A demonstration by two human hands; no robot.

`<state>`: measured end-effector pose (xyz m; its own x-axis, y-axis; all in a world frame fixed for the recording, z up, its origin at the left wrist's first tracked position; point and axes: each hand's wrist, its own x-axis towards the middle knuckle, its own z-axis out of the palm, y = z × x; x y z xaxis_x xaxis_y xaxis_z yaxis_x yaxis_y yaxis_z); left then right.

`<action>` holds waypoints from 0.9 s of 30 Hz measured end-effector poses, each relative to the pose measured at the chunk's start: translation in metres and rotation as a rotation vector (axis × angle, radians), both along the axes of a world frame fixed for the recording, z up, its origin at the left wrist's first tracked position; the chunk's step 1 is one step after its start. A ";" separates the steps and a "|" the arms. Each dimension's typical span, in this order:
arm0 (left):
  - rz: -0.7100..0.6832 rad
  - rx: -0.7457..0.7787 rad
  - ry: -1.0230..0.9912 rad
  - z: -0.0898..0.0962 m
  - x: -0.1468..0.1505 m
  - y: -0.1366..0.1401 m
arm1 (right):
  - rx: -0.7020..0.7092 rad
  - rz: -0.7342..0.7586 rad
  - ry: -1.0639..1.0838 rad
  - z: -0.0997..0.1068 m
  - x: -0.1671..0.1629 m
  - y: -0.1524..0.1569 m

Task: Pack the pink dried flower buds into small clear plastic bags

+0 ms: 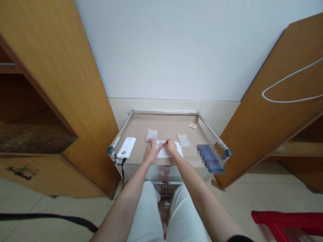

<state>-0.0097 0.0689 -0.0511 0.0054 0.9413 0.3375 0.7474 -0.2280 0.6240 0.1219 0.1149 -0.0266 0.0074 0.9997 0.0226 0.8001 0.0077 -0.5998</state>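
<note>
A sheet of white paper (164,153) lies near the front of the tray-like table top, with small pink pieces (163,144) on it. My left hand (150,153) rests at the paper's left edge, thumb and fingers apart, and a thin strand shows near its fingertips. On the other side, my right hand (171,147) is closed in a pinch beside the pink pieces; what its fingertips hold is too small to make out. Just beyond my left fingers is a clear bag (151,134) with pink bits at its bottom. A second clear packet (183,140) lies right of my right hand.
A white power bank (127,148) with a black cable (123,171) is at the left. A small tan card (192,125) lies at the back right, a pixelated blue item (211,158) at the front right corner. Metal rails (165,112) edge the table, and wooden cabinets (93,101) flank it.
</note>
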 end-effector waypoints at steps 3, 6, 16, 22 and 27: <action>0.007 -0.011 0.012 0.002 0.000 -0.001 | 0.037 -0.025 0.036 -0.001 0.000 -0.004; 0.002 -0.022 0.030 0.006 0.001 -0.003 | 0.082 -0.056 0.080 0.002 0.002 -0.007; -0.018 0.001 -0.001 0.009 0.002 -0.005 | 0.340 0.050 0.407 0.023 0.001 -0.014; -0.013 -0.013 0.003 0.006 0.002 -0.004 | 0.285 0.180 0.260 0.023 0.004 -0.015; -0.003 -0.042 0.022 0.007 0.001 -0.004 | 0.113 0.192 0.099 0.015 0.009 -0.013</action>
